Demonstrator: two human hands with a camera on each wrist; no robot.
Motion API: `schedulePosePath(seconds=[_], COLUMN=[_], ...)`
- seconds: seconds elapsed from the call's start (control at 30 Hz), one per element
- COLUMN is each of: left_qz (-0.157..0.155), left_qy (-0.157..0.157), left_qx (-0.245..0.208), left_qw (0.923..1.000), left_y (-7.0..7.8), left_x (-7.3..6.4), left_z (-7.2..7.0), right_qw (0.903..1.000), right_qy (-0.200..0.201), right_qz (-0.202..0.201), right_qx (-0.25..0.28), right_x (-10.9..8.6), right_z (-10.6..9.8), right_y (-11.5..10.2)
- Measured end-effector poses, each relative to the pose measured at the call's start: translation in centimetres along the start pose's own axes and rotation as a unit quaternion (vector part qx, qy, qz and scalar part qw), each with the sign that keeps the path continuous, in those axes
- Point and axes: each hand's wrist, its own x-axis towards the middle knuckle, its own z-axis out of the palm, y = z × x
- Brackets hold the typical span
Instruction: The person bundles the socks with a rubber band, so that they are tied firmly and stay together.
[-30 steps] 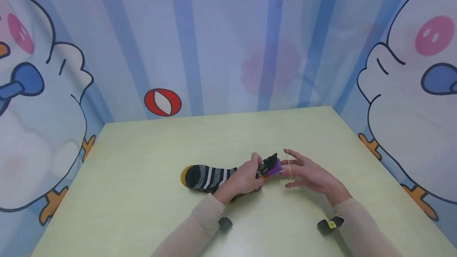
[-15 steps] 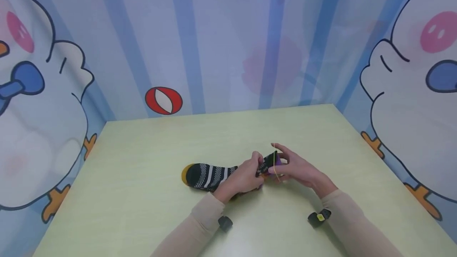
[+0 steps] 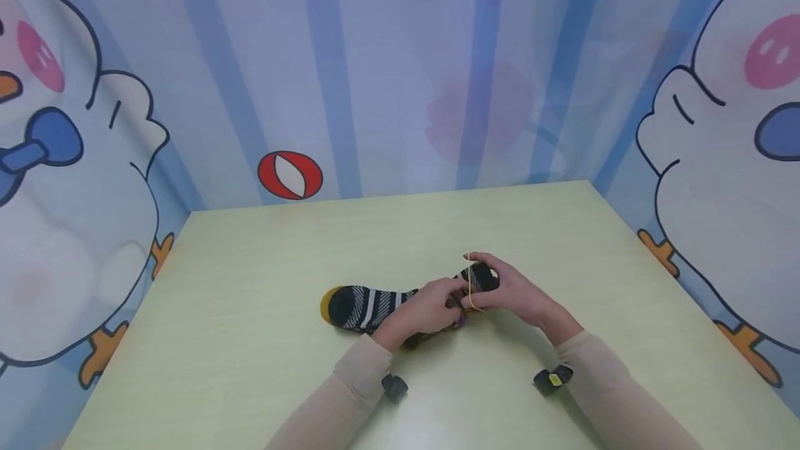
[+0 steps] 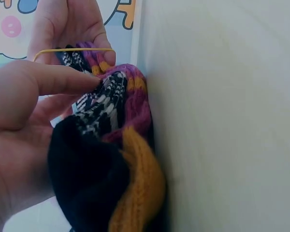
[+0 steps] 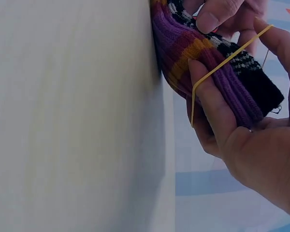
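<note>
A black-and-white patterned sock with a mustard toe lies across the table, together with a purple, magenta and mustard striped sock. My left hand grips the pair around the middle, its thumb pressing on the patterned one in the left wrist view. At the black cuff end, my right hand holds a thin yellow rubber band stretched over its spread, bent fingers. The band crosses in front of the socks, and the cuffs sit between the right thumb and fingers. Part of the pair is hidden under the left hand.
The pale yellow-green table ends at a back wall cloth with blue stripes and cartoon birds at both sides. A small dark camera is on the left wrist, and another camera is on the right.
My right hand has moved left with the rubber band, from beside the socks to around their cuff end. The left hand stays in place, gripping the pair.
</note>
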Motion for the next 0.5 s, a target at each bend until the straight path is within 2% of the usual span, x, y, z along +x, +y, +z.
schedulePosePath(seconds=[0.27, 0.5], left_qz=[-0.008, -0.020], left_qy=[-0.010, 0.003], left_qx=[-0.031, -0.035], left_qw=[0.9994, 0.9992], left_y=[0.02, -0.13], left_x=[-0.09, -0.13], left_z=[-0.35, -0.26], right_qw=[0.9984, 0.9962], right_qy=[0.016, 0.016], right_qz=[-0.003, -0.005], right_qx=[-0.054, -0.086], right_x=[0.00, 0.23], right_z=[0.11, 0.38], right_y=[0.02, -0.18])
